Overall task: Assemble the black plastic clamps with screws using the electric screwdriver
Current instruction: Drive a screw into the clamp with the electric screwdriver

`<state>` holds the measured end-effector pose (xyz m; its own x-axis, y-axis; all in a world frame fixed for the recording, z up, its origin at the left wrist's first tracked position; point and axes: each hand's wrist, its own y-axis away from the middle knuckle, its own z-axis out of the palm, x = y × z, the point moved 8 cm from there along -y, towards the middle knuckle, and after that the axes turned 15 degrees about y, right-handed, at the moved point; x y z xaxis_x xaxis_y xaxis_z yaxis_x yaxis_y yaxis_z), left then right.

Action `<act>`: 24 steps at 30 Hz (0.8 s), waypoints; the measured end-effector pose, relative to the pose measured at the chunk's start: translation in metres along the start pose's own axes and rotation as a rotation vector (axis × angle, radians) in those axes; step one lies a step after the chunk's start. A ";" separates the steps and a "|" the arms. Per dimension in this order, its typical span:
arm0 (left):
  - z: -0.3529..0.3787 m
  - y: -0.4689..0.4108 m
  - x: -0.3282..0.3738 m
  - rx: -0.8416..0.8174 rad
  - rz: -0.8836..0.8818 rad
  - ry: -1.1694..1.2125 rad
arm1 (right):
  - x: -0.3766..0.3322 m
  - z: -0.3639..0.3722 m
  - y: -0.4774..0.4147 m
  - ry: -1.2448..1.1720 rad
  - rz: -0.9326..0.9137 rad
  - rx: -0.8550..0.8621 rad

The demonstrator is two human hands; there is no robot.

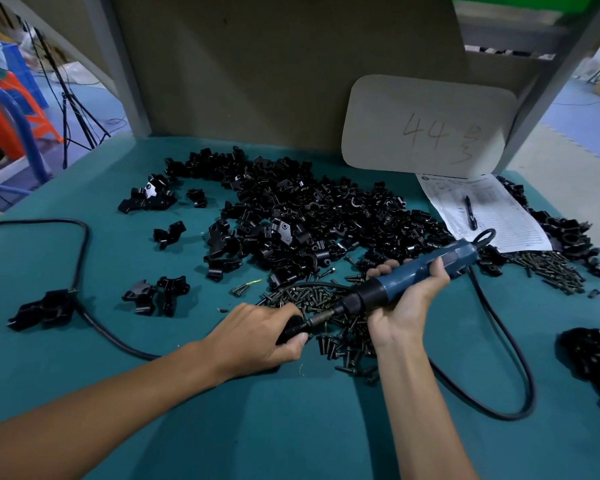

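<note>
We are at a teal bench (84,393) backed by a brown board, with factory floor showing at the upper left and right edges. At the left, a black cord (84,258) loops past a few loose clamps (155,296) and runs under our left forearm. Left of centre, our left hand (260,336) is clenched round a clamp (290,332), mostly hidden in the fist; we cannot tell how the screw sits in it. The driver (416,271) slants down from the right, its bit touching that clamp, and our right hand (409,299) grips the blue barrel. Under both hands lies the screw heap (336,327); above it, across the middle of the frame, the big clamp pile (309,216). At the right sit a form (482,209) and a pen (471,213).

Our worries: the slanted bit may skid off the screw head and nick the thumb, which lies just beside it. A crooked start could cross-thread the plastic. The cord looping at lower right may snag and tug the driver off line.
</note>
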<state>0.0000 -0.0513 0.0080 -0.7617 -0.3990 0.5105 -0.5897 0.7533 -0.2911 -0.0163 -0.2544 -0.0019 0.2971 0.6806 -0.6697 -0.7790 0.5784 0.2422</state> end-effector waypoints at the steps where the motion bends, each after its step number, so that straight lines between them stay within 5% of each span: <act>1: 0.001 0.001 0.000 -0.014 -0.002 0.007 | 0.000 0.001 0.000 -0.028 -0.001 -0.010; 9: 0.000 0.003 0.001 -0.017 0.007 0.052 | -0.010 0.020 0.011 -0.007 -0.001 -0.286; 19: -0.009 0.002 0.004 0.180 0.105 -0.006 | -0.002 -0.013 0.015 0.113 -0.009 0.234; 24: -0.009 0.003 0.005 0.185 0.119 -0.011 | -0.004 -0.018 0.020 0.151 -0.068 0.321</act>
<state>-0.0033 -0.0457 0.0171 -0.8311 -0.3191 0.4554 -0.5339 0.6871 -0.4929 -0.0428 -0.2542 -0.0069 0.2384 0.5753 -0.7824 -0.5402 0.7481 0.3854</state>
